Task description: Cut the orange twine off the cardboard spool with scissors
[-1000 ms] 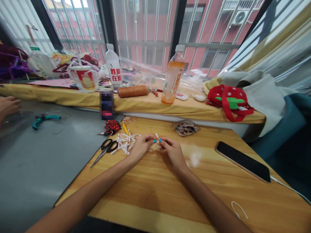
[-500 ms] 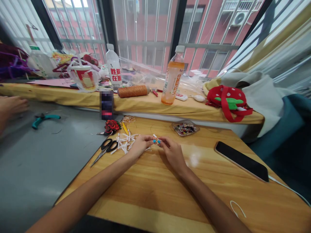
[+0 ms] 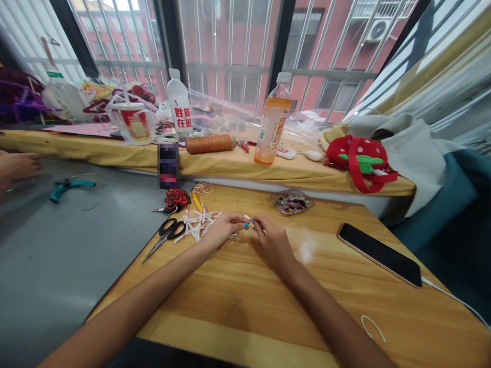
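Note:
Above the wooden table, my left hand [image 3: 224, 228] pinches a small white strip [image 3: 247, 218] between thumb and fingers. My right hand [image 3: 273, 240] is closed in a pinch right beside it, its fingertips close to the strip's end; what they grip is too small to make out. A fine thread or wire [image 3: 238, 202] seems to arc up behind the fingertips. Under and left of my left hand lies a loose heap of white strips [image 3: 198, 225]. Black-handled scissors [image 3: 165, 236] rest at the heap's left side.
A clear tray of beads [image 3: 292, 202] sits beyond my right hand. A phone [image 3: 379, 254] with a cable lies at right. Teal pliers [image 3: 71, 188] and another person's hand [image 3: 17, 167] are at left. An orange thread spool [image 3: 210, 144] and bottle [image 3: 272, 125] stand on the ledge.
My fingertips have shifted slightly, and the right thumb has turned so less of its blue nail shows. The other person's hand at left has moved slightly left.

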`<action>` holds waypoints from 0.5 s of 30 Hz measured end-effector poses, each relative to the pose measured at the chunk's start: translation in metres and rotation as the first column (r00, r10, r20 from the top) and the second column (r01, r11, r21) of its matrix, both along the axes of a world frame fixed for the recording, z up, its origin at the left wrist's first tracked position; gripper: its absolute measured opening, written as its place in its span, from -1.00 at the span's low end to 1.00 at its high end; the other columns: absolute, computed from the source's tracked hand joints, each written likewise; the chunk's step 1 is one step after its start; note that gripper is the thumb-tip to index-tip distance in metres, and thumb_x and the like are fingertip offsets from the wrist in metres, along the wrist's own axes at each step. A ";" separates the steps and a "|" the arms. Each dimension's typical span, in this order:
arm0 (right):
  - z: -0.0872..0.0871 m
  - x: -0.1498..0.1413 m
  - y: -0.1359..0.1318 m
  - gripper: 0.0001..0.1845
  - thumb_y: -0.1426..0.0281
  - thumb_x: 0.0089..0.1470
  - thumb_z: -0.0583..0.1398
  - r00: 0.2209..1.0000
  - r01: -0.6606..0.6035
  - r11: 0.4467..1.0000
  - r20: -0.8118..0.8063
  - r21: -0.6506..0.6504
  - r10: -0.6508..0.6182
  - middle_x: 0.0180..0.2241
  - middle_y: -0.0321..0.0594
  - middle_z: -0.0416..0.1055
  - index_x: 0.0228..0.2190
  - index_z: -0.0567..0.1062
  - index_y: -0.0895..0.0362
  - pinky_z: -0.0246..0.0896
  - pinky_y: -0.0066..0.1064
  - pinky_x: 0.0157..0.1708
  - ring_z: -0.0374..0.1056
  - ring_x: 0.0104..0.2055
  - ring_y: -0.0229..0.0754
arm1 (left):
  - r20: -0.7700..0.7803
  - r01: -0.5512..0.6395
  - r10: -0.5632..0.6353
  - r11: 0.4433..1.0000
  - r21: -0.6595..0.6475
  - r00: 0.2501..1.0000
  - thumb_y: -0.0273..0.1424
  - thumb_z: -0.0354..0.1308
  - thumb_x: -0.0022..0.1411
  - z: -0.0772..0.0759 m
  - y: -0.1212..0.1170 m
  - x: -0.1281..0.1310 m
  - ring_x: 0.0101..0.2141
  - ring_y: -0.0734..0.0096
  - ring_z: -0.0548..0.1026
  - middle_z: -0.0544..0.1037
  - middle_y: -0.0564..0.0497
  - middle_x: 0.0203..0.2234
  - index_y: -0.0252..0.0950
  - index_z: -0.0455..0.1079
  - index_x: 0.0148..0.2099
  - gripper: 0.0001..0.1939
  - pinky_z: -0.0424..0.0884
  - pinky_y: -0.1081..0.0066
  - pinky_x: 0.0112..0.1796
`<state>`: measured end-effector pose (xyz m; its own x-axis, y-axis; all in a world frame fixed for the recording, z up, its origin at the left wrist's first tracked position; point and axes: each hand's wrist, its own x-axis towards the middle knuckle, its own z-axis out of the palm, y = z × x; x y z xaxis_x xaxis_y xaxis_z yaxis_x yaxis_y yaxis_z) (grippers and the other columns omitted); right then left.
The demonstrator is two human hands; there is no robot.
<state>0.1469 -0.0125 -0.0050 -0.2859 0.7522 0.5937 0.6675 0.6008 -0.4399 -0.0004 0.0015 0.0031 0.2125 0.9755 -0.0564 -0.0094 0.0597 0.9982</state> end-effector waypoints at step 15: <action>0.005 -0.002 0.002 -0.78 0.37 -0.04 0.09 0.843 -0.075 0.955 -0.530 -0.289 -0.094 -0.38 -0.16 0.43 -0.34 0.47 0.16 0.19 -0.38 -0.35 0.33 -0.41 -0.21 | -0.092 0.100 -0.094 0.993 0.059 0.991 -0.32 0.11 -0.13 0.018 -0.001 -0.009 -0.74 0.68 0.05 0.42 0.08 -0.67 -0.40 0.39 -0.26 -0.66 -0.08 0.56 -0.67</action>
